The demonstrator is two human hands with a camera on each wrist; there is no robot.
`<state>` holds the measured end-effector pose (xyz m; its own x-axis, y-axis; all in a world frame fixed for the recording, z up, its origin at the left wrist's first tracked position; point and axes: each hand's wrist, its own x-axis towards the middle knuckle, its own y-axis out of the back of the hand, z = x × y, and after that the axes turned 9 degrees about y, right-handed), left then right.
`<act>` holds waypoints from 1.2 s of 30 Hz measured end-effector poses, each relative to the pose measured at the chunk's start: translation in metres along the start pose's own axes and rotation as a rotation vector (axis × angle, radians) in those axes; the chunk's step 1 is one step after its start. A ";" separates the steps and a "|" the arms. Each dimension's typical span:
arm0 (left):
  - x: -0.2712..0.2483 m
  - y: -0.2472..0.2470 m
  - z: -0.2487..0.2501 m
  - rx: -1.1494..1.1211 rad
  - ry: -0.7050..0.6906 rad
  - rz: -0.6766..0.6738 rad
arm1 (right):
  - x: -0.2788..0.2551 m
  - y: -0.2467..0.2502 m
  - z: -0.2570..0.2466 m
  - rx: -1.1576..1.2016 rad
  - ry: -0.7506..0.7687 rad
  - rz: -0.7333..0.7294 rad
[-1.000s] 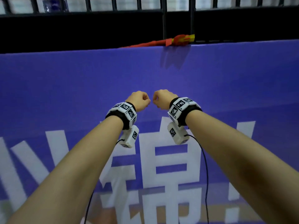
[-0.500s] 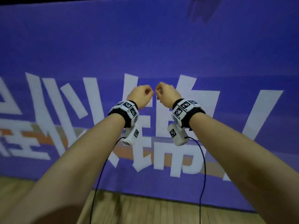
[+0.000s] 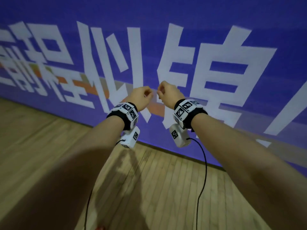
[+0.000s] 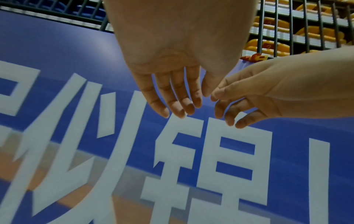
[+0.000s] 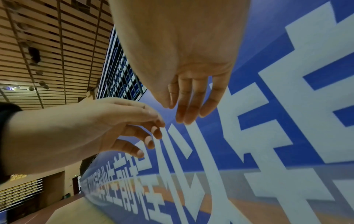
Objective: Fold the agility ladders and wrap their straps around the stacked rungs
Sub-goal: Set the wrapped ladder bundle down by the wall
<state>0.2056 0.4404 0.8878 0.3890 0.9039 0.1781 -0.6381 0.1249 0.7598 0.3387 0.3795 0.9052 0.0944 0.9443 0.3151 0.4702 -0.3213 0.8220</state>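
Note:
No agility ladder shows plainly in any view. Both arms are stretched forward at chest height. My left hand (image 3: pixel 141 97) and right hand (image 3: pixel 169 93) hover close together in front of a blue banner wall (image 3: pixel 216 22), fingertips almost meeting. In the left wrist view the left hand (image 4: pixel 176 97) has relaxed, fairly straight fingers and holds nothing. The right hand (image 5: pixel 191 98) hangs the same way, empty. A small red and yellow item (image 4: pixel 254 57) lies on the wall's top edge; what it is cannot be told.
The blue wall carries large white characters and stands on a wooden plank floor (image 3: pixel 149 188). A dark railing (image 4: pixel 287 22) with yellow seats behind it runs above the wall. Black cables (image 3: pixel 203 171) hang from both wrist units. A red speck (image 3: pixel 99 228) sits at the bottom edge.
The head view has tilted downward: the railing has left the frame and the wooden floor has come in. Both hands stay together and have loosened slightly from fists.

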 end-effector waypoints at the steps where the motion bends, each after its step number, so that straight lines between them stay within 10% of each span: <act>1: -0.014 0.004 -0.013 0.020 0.014 0.004 | -0.008 -0.012 -0.008 -0.006 0.012 -0.008; 20: -0.310 0.078 -0.214 0.359 0.033 0.033 | -0.212 -0.212 -0.209 -0.291 0.173 -0.144; 36: -0.484 -0.049 -0.292 0.445 0.145 -0.158 | -0.407 -0.334 -0.160 -0.230 0.099 -0.384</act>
<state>-0.1450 0.1163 0.5822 0.3417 0.9395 -0.0256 -0.2204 0.1066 0.9696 0.0032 0.0914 0.5782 -0.1384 0.9904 0.0019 0.2467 0.0326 0.9685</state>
